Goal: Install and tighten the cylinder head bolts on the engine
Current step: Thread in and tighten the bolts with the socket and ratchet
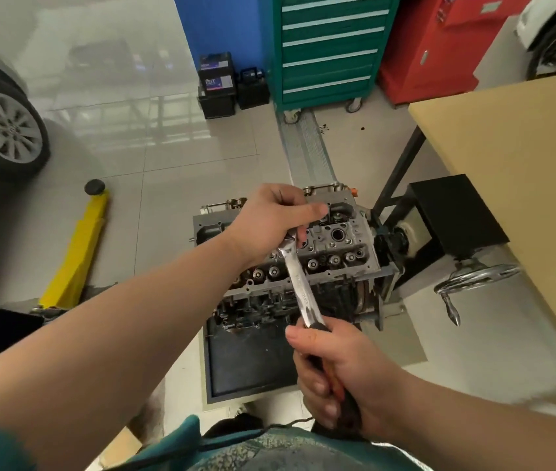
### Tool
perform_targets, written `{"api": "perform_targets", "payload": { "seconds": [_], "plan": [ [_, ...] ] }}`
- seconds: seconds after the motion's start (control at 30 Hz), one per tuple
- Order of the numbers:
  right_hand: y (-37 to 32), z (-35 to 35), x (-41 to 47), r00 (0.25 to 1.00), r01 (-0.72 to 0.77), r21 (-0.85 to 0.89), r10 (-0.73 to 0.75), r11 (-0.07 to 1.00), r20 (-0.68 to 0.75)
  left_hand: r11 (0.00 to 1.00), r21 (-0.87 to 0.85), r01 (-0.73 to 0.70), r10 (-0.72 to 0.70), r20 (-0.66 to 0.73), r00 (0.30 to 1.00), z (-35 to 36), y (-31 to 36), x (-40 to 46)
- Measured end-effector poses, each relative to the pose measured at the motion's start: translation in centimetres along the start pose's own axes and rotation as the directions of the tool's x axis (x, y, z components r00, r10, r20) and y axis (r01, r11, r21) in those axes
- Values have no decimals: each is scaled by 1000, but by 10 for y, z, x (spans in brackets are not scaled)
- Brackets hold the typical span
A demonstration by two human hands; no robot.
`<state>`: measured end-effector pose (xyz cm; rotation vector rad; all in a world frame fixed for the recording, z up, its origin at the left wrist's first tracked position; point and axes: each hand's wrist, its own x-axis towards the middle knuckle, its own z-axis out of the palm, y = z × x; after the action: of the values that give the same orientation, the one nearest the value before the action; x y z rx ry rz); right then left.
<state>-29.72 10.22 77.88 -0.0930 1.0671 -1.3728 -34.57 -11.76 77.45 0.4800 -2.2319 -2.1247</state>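
Observation:
The engine with its grey cylinder head [334, 246] sits on a stand in the middle of the head view, valve springs and a spark plug well showing on top. A chrome ratchet wrench [300, 283] slants down over the head. My left hand [270, 222] grips the ratchet's head, fingers curled round it, hiding the socket and any bolt beneath. My right hand [341, 372] holds the dark handle near my body. No loose bolts can be seen.
A black drip tray [246, 362] lies under the engine. The stand's crank wheel [477, 277] sticks out at right, beside a tan table [514, 158]. A yellow floor jack [76, 253] lies at left near a car wheel [4, 130]. Tool cabinets [331, 49] and batteries stand behind.

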Motion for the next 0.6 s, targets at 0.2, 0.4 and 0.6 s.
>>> {"api": "perform_targets", "payload": {
  "seconds": [0.2, 0.4, 0.6],
  "plan": [
    [-5, -5, -7, 997, 4, -138, -14, 990, -72, 998, -57, -27, 32, 94, 995, 1, 7, -6],
    [-18, -8, -13, 929, -4, -523, -190, 853, -317, 988, 138, -73, 36, 251, 967, -23, 7, -11],
    [-54, -41, -21, 819, -178, -952, -499, 247, -283, 992, 121, 37, -57, 171, 984, -32, -12, -22]
  ]
}}
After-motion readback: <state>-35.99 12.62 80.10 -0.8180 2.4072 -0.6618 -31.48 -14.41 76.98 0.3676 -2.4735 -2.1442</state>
